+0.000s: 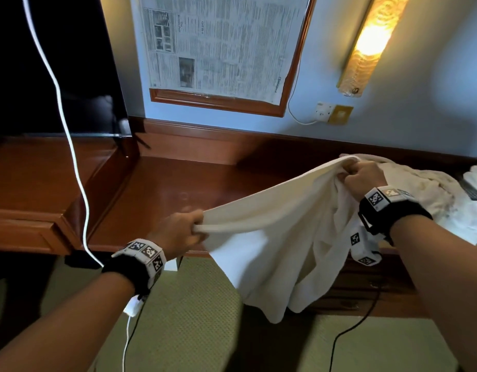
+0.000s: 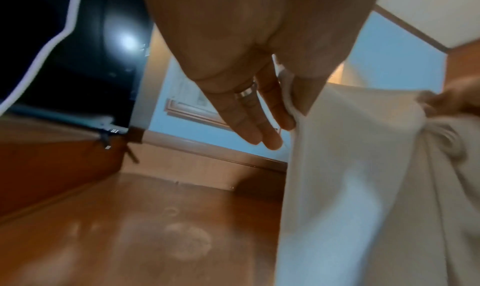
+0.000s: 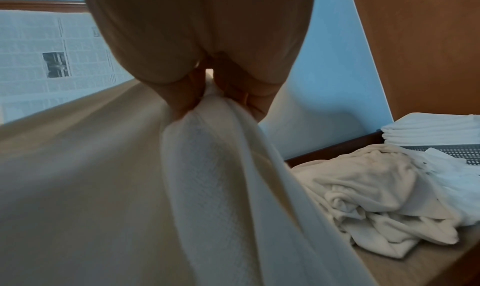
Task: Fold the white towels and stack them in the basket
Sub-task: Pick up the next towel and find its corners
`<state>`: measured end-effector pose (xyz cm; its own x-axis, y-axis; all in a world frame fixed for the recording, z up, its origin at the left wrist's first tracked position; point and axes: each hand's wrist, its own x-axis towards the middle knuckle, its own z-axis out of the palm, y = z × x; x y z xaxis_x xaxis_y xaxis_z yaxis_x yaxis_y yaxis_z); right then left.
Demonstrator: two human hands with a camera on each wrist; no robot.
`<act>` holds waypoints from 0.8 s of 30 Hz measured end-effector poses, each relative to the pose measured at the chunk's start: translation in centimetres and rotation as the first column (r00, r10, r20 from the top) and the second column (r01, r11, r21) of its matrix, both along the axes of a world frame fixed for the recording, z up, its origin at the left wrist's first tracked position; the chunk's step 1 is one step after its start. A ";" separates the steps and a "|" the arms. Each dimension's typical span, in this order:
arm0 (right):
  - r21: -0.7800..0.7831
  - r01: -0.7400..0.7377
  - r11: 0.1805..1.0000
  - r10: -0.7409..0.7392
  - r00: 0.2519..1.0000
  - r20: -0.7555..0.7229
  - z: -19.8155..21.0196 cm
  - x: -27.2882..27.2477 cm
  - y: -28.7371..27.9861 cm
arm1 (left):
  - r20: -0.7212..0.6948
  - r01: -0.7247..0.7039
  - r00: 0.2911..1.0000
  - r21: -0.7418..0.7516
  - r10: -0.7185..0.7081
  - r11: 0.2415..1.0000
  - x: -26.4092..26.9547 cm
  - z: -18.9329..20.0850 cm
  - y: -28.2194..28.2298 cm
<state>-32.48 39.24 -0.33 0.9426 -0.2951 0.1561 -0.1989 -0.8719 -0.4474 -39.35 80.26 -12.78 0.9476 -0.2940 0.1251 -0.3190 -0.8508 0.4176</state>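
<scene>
A white towel (image 1: 272,237) hangs stretched between my two hands above the wooden desk (image 1: 178,189). My left hand (image 1: 183,232) pinches one corner of it near the desk's front edge; the left wrist view shows the thumb and forefinger on the cloth (image 2: 337,167) and the other fingers straight. My right hand (image 1: 363,178) grips the other corner higher up and to the right, fingers curled round the towel (image 3: 207,167). The rest of the towel droops below the desk edge. A dark mesh basket (image 3: 457,151) at far right holds folded white towels (image 3: 431,128).
A heap of unfolded white towels (image 1: 425,191) lies on the desk under my right arm, seen too in the right wrist view (image 3: 376,194). A black TV (image 1: 44,63) stands at the left with a white cable (image 1: 71,146) hanging before it. A framed newspaper (image 1: 218,49) hangs on the wall.
</scene>
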 end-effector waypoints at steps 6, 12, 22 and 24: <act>0.086 -0.075 0.993 0.079 0.996 -0.046 -2.5 -1.5 -0.1 | -0.040 -0.302 0.934 -0.617 0.354 0.727 -0.3 -1.0 0.4; 0.158 -0.161 0.974 0.184 0.972 -0.149 -7.8 -3.0 -0.3 | -0.140 -0.449 0.866 -0.641 0.481 0.622 0.9 -3.0 2.8; 0.217 0.201 0.955 -0.179 0.977 -0.113 -17.4 -6.6 -4.7 | -0.217 -0.763 0.639 -0.302 0.738 0.572 -0.2 -6.2 8.3; 0.193 0.274 0.942 -0.258 0.961 -0.104 -18.1 -7.1 -5.3 | -0.212 -0.844 0.532 -0.212 0.820 0.493 -0.7 -6.0 9.6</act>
<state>-39.61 33.91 -18.44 0.8323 -0.5543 -0.0027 -0.4512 -0.6746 -0.5842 -40.02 89.91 -18.74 0.7432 0.6688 -0.0190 0.5195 -0.5589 0.6463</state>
